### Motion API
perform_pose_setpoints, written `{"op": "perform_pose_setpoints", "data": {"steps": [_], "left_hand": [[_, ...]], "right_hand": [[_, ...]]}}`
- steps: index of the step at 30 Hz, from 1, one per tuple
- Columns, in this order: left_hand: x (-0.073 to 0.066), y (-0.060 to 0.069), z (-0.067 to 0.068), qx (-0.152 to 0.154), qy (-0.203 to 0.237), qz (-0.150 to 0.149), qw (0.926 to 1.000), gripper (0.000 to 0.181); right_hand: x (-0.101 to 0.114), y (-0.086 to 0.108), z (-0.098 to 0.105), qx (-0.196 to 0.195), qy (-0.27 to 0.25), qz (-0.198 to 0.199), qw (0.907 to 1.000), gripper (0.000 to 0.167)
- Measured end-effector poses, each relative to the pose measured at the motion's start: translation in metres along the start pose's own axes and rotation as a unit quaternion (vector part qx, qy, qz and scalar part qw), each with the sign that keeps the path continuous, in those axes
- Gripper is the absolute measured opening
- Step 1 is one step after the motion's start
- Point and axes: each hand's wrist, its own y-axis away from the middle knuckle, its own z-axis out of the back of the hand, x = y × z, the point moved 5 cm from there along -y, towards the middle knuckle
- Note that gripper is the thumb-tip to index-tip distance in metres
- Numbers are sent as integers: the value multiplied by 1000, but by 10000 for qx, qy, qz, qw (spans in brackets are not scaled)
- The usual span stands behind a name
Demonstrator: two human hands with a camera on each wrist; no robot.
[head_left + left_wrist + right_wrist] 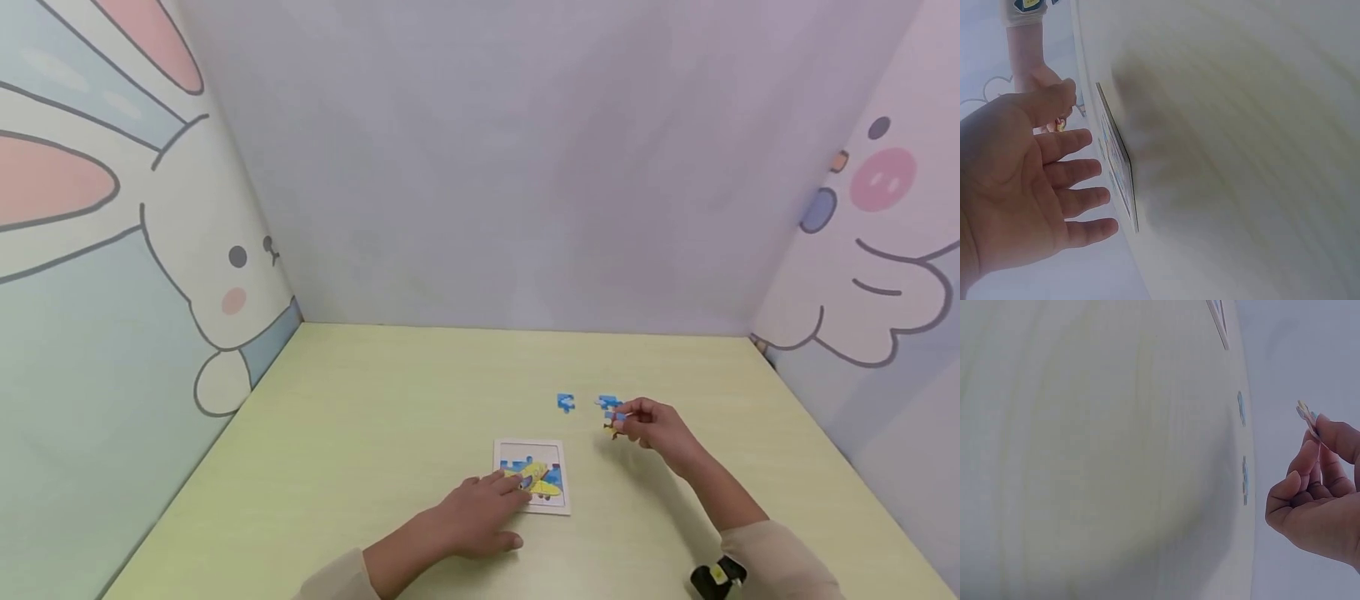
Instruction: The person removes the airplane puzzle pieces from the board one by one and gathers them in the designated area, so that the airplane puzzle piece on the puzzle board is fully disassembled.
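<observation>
A small jigsaw puzzle board (528, 442) with a white frame lies on the table, part filled with a yellow aeroplane on blue. My left hand (480, 518) reaches over its lower left part with fingers extended, hiding that corner; whether the fingertips touch it I cannot tell. In the left wrist view the board (1124, 165) appears edge-on beside the fingers. Up and to the right, my right hand (660, 427) pinches a puzzle piece (613, 425) between thumb and fingers, held above the table. The right wrist view shows this piece (1307, 419) from its edge.
Two loose blue puzzle pieces lie beyond the board: a left one (566, 402) and a right one (608, 401) close to my right hand. The pale yellow table (375, 400) meets a plain back wall (480, 167) and side walls with cartoon animals.
</observation>
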Motion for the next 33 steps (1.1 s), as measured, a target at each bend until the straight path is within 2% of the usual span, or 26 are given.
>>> {"op": "perform_pose_setpoints", "data": {"steps": [5,14,22,33], "left_hand": [[8,6,1,14,77,-18,10000,56],[17,9,-4,207,67,51,9998,56],[16,12,-7,405,266,150,9987,61],[12,10,-8,389,210,91,9990,61]], "right_hand": [[-2,-4,14,-78,14,-16,10000,30],[-9,-11,36,-214,97,-167,9996,34],[-21,-17,56,-413,389,-373,9977,36],[-30,-37,69,-687,1004,-527,9912,36]]}}
